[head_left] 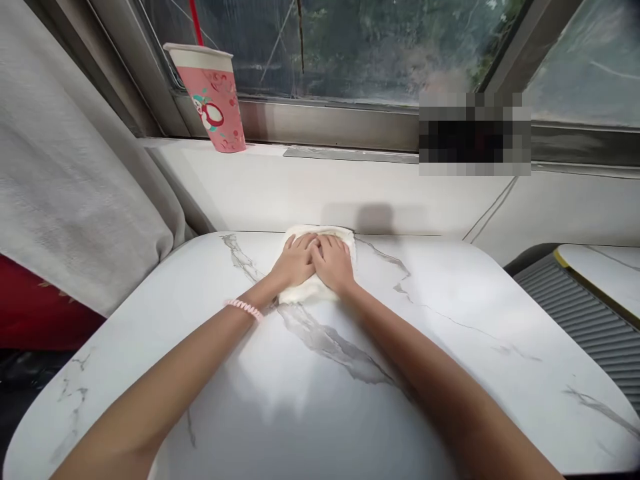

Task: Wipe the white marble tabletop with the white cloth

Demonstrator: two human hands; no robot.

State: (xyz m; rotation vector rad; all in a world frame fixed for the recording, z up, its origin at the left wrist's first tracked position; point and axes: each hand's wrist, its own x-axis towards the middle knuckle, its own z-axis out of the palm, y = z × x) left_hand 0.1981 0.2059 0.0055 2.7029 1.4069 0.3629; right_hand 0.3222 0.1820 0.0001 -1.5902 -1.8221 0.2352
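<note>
Your table (475, 280), white with grey veins, is the work surface; read clock positions from its middle, with twelve o'clock straight ahead of you. The window (350, 47) spans eleven to one o'clock, above a white wall (280, 193). At ten o'clock, a pale grey curtain (75, 153) hangs down beside the table. At two o'clock, a second table (600, 260) is partly in view, next to a ribbed grey surface (570, 320). At eleven o'clock, a pink cup (225, 87) stands on the window ledge. The cream cloth (313, 291) lies on your table at twelve o'clock, its far side reaching the edge next to the wall.

Your left hand (295, 263) rests flat on the cloth, fingers extended toward one o'clock. Your right hand (334, 263) rests flat beside it, fingers toward eleven o'clock; the two hands touch. A red straw (196, 23) rises from the cup. A pink coiled band (245, 308) circles your left wrist.
</note>
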